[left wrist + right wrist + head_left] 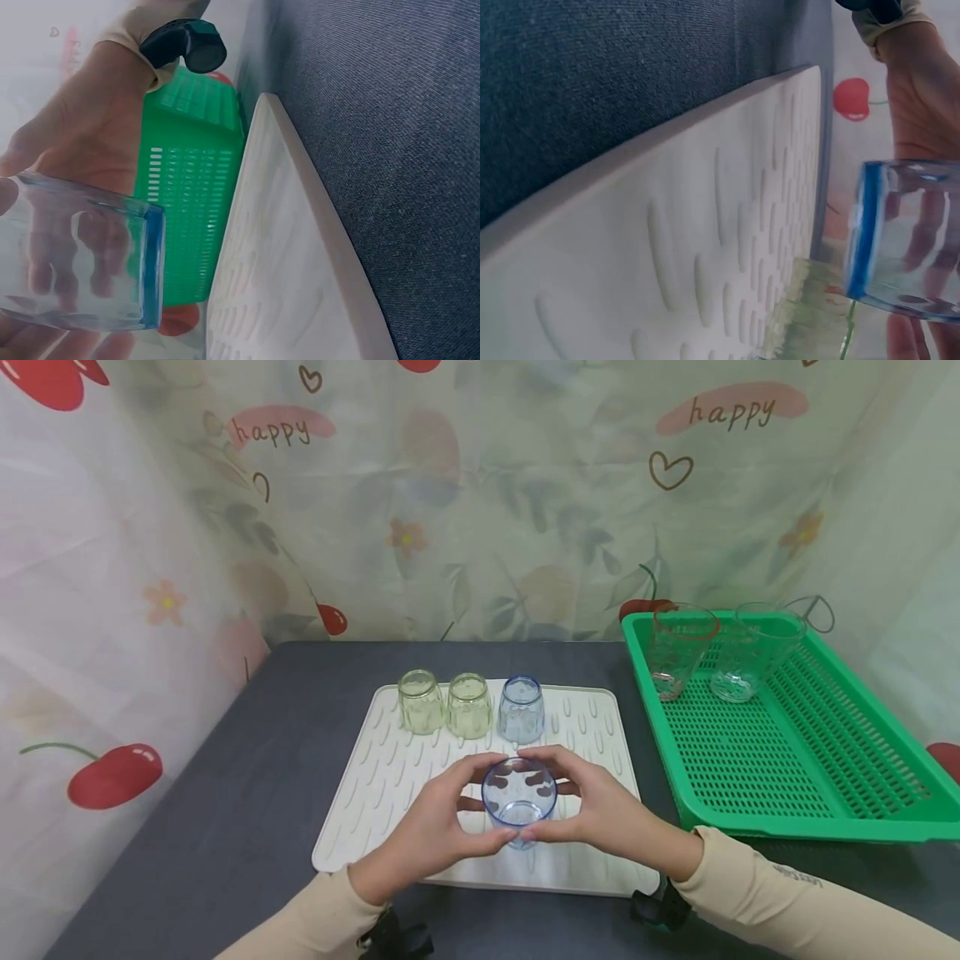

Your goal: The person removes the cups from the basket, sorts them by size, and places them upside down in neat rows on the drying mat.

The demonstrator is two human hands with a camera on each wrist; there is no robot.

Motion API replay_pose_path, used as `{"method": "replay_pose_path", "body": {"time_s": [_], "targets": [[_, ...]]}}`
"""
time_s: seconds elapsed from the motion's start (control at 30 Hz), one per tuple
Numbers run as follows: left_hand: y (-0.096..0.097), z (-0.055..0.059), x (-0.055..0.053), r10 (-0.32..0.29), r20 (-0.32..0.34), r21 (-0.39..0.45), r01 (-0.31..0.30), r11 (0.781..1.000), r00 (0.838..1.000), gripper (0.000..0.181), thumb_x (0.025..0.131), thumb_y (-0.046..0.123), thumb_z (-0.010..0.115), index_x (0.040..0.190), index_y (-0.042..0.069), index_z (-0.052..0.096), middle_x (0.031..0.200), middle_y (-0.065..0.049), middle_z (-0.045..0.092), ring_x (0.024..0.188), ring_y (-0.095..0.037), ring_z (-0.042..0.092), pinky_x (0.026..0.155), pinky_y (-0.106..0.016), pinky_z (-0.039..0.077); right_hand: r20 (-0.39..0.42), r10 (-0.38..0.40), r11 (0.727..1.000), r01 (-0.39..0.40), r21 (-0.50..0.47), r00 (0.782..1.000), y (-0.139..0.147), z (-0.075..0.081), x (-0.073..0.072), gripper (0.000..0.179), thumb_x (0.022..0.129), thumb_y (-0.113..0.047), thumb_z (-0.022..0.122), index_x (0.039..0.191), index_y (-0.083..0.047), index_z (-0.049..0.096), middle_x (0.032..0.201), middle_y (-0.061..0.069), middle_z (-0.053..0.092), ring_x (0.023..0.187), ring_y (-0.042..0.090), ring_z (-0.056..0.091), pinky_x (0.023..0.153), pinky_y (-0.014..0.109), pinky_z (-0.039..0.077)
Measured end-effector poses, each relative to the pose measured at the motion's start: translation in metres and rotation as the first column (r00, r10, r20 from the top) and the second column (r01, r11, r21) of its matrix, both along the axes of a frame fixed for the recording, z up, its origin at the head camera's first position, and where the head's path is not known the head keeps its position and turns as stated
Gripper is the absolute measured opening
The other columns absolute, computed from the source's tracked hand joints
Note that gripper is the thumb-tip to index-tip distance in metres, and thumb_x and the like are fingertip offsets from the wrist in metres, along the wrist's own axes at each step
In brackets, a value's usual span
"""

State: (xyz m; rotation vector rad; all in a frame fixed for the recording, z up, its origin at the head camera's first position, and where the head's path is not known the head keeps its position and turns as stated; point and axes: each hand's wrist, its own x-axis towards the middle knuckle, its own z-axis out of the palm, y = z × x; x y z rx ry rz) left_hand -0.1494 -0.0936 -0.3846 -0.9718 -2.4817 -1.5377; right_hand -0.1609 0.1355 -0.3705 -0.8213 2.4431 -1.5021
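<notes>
Both hands hold one clear bluish drinking glass (520, 814) above the front part of a white drying mat (390, 810). My left hand (442, 814) grips its left side and my right hand (600, 802) its right side, thumbs at the front and fingers behind. In the left wrist view the glass (82, 255) has a thick blue end towards the mat, apart from it. The right wrist view shows the same blue end (866, 232). Behind the hands, two greenish glasses (421, 703) and a blue one (521, 714) stand upside down in a row on the mat.
A green perforated basket (750, 827) sits to the right of the mat. Two clear glass mugs (678, 652) stand inside at its back left, one red-rimmed. The dark tabletop (247, 793) extends left; a printed curtain (510, 493) hangs behind.
</notes>
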Motion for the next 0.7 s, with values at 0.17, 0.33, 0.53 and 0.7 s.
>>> {"method": "replay_pose_path", "body": {"time_s": [0.17, 0.33, 0.53, 0.7], "targets": [[0.0012, 0.0002, -0.0002, 0.008, -0.016, 0.037, -0.007, 0.999, 1.000, 0.071, 0.074, 0.012, 0.083, 0.137, 0.011, 0.048, 0.123, -0.008, 0.060, 0.112, -0.021, 0.061, 0.080, -0.026, 0.056, 0.024, -0.019, 0.999, 0.020, -0.042, 1.000, -0.0010, -0.0011, 0.0022, 0.070, 0.077, -0.028, 0.083, 0.136, -0.012, 0.049, 0.131, 0.005, 0.056, 0.117, 0.023, 0.056, 0.098, 0.038, 0.048], [0.0004, -0.0002, 0.0000, 0.014, -0.029, 0.049, -0.013, 0.999, 0.999, 0.071, 0.074, 0.012, 0.083, 0.136, 0.012, 0.049, 0.122, -0.010, 0.061, 0.110, -0.021, 0.061, 0.078, -0.028, 0.057, 0.055, -0.004, 0.998, 0.008, -0.069, 0.998, -0.0012, -0.0015, 0.0025, 0.067, 0.077, -0.027, 0.083, 0.134, -0.012, 0.050, 0.130, 0.006, 0.056, 0.119, 0.028, 0.055, 0.098, 0.040, 0.048], [0.0000, -0.0007, 0.0009, 0.024, -0.046, 0.059, -0.021, 0.998, 0.999, 0.070, 0.074, 0.013, 0.083, 0.135, 0.012, 0.049, 0.121, -0.008, 0.061, 0.110, -0.022, 0.061, 0.077, -0.027, 0.057, 0.097, 0.023, 0.996, -0.014, -0.092, 0.995, -0.0017, -0.0038, 0.0019, 0.066, 0.078, -0.026, 0.082, 0.133, -0.011, 0.050, 0.129, 0.011, 0.056, 0.119, 0.033, 0.055, 0.097, 0.044, 0.048], [0.0005, 0.0004, 0.0011, 0.030, -0.049, 0.067, -0.026, 0.997, 0.998, 0.071, 0.074, 0.013, 0.083, 0.136, 0.013, 0.049, 0.120, -0.008, 0.061, 0.109, -0.022, 0.061, 0.077, -0.027, 0.056, 0.114, 0.037, 0.994, -0.026, -0.103, 0.993, -0.0013, -0.0053, 0.0011, 0.064, 0.079, -0.025, 0.082, 0.132, -0.010, 0.050, 0.128, 0.013, 0.056, 0.118, 0.029, 0.057, 0.098, 0.046, 0.046]]}}
